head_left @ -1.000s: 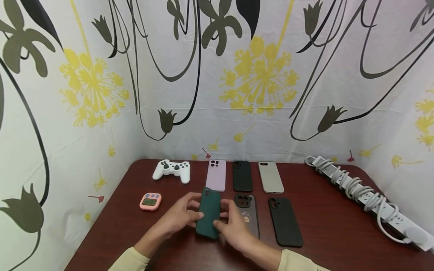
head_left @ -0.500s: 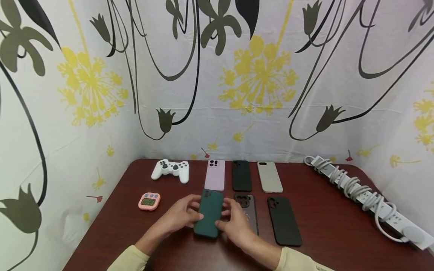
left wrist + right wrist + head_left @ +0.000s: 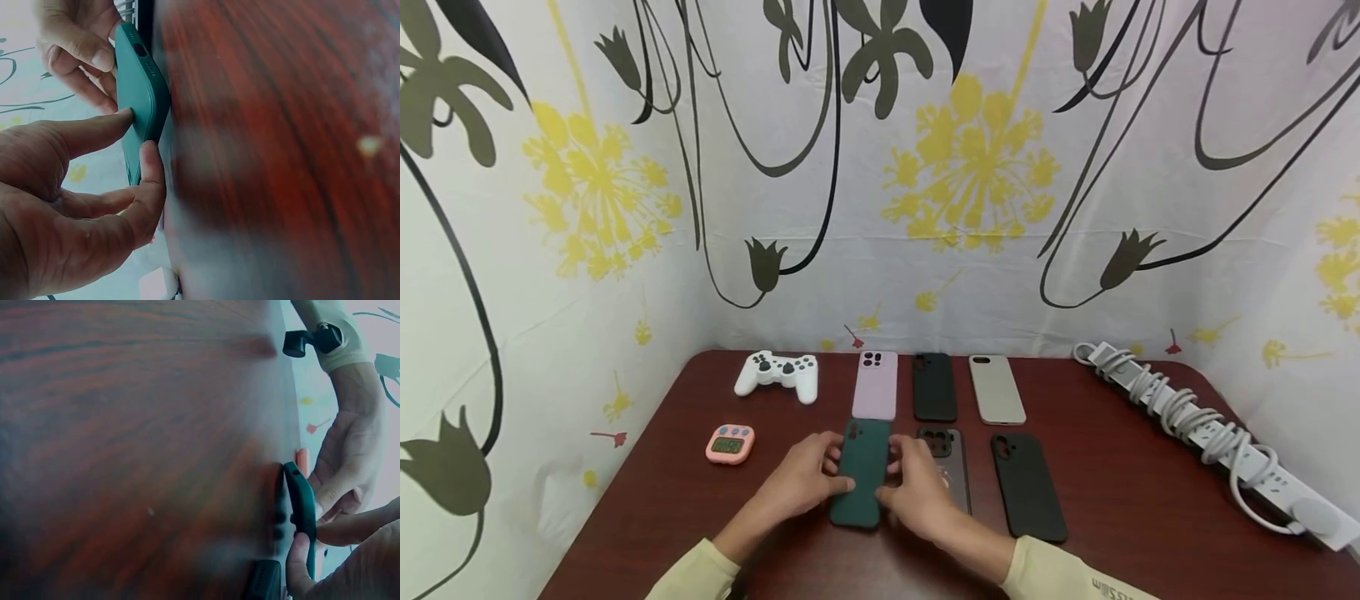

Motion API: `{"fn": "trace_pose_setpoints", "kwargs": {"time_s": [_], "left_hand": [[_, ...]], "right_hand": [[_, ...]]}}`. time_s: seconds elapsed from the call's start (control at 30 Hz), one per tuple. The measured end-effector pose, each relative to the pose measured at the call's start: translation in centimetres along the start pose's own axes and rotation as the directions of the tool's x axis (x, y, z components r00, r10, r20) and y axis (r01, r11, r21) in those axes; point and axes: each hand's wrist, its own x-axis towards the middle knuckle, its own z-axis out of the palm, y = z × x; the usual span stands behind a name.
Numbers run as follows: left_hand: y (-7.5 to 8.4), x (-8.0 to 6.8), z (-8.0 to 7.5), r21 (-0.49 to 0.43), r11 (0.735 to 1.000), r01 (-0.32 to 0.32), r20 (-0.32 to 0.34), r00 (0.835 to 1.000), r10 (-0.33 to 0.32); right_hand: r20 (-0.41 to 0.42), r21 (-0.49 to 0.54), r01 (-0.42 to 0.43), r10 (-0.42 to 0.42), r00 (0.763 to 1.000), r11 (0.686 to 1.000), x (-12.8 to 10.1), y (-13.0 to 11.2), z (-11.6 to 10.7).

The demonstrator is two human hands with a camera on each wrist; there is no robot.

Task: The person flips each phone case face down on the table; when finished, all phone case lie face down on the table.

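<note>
Both hands hold a dark green phone case (image 3: 862, 473) by its long sides, close over the table. My left hand (image 3: 805, 477) pinches the left edge; the left wrist view shows its thumb on the flat face of the case (image 3: 134, 87) and a fingertip at the lower edge. On the opposite edge, my right hand (image 3: 920, 490) grips with the thumb on the near corner. In the right wrist view the case (image 3: 301, 497) is seen edge-on, between the right hand's thumb and finger. The case's camera cutout is at its far end.
Beyond the case lie a lilac phone case (image 3: 876, 387), a black one (image 3: 934, 390) and a beige one (image 3: 997, 392). A grey case (image 3: 956, 471) and another black case (image 3: 1028, 487) lie right. A white game controller (image 3: 777, 375), pink timer (image 3: 730, 444) and cord-wrapped power strip (image 3: 1187, 421) flank them.
The green case has turned slightly and looks flatter than a second ago, with both hands staying on its edges. The other things on the table have not moved.
</note>
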Motion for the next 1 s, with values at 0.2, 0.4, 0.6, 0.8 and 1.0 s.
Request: {"fn": "trace_pose_setpoints", "kwargs": {"time_s": [0.2, 0.4, 0.6, 0.8, 1.0], "left_hand": [[0.6, 0.6, 0.0, 0.085, 0.996, -0.009, -0.004, 1.0, 0.009], [1.1, 0.8, 0.4, 0.158, 0.987, 0.02, 0.017, 1.0, -0.022], [1.1, 0.5, 0.6, 0.211, 0.977, 0.034, 0.013, 0.999, -0.037], [1.3, 0.1, 0.5, 0.292, 0.956, 0.037, -0.009, 0.999, -0.036], [1.3, -0.1, 0.0, 0.36, 0.933, 0.032, -0.024, 0.999, -0.025]], "right_hand": [[0.062, -0.011, 0.033, -0.033, 0.998, 0.999, 0.7, 0.0, -0.8], [0.109, -0.12, 0.044, -0.031, 0.994, 0.992, 1.0, -0.3, -0.7], [0.129, -0.192, 0.054, -0.029, 0.991, 0.98, 0.9, -0.3, -0.2], [0.184, -0.236, 0.098, -0.055, 0.981, 0.967, 1.0, -0.3, -0.3], [0.255, -0.257, 0.133, -0.065, 0.965, 0.957, 1.3, -0.1, -2.0]]}}
